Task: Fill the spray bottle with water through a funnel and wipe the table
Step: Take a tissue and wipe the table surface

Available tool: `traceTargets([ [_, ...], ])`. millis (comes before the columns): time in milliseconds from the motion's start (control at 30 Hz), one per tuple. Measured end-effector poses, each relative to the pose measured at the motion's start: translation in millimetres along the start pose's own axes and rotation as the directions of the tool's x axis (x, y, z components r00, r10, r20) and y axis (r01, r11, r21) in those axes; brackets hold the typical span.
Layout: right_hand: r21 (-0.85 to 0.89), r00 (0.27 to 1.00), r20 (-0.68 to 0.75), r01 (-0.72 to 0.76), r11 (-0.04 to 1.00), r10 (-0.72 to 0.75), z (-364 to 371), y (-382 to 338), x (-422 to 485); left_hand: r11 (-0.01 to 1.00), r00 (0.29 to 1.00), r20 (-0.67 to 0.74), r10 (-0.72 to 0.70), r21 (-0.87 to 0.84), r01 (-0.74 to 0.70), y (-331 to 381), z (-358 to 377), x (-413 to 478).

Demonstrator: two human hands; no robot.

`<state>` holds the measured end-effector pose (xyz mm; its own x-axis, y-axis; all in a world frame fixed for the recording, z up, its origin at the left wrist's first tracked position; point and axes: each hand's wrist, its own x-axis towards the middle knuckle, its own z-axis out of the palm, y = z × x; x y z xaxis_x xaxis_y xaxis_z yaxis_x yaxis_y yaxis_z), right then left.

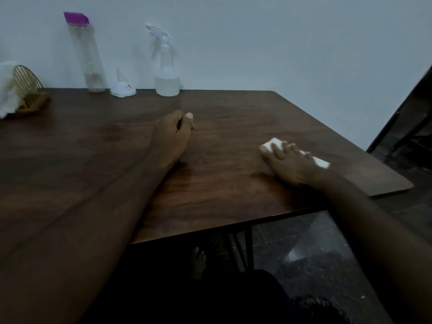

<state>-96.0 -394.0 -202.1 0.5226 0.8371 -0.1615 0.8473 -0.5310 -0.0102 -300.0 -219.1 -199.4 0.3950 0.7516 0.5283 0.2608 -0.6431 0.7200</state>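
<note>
A clear spray bottle (165, 73) with a white trigger head stands at the back of the dark wooden table (233, 195), with water in its lower part. A white funnel (122, 86) sits upside down to its left. A tall clear water bottle (86, 54) with a purple cap stands further left. My right hand (289, 163) lies flat on a white cloth (321, 163), pressed to the table near the right edge. My left hand (171, 134) rests as a loose fist on the table's middle, with nothing visible in it.
A wire and wood napkin holder (29, 94) with white tissue stands at the far left. The wall runs directly behind the bottles. A dark chair or frame (406, 127) is beyond the table's right edge. My bare foot (198, 261) shows under the table.
</note>
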Motion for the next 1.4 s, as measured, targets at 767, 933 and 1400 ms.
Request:
traceTargets([
  [767,0.099,0.666,-0.016,0.743,0.662,-0.746,17,-67,-96,0.978,0.987,-0.039,-0.154,-0.147,0.147,-5,-7,2],
  [933,0.202,0.577,-0.420,0.812,0.547,-0.701,38,-54,-97,0.980,0.987,-0.035,-0.155,-0.130,0.149,-5,-7,2],
  [1400,0.753,0.912,-0.407,0.303,0.584,0.053,-45,-59,-21,0.970,0.977,-0.042,-0.211,-0.131,0.204,-3,-10,2],
])
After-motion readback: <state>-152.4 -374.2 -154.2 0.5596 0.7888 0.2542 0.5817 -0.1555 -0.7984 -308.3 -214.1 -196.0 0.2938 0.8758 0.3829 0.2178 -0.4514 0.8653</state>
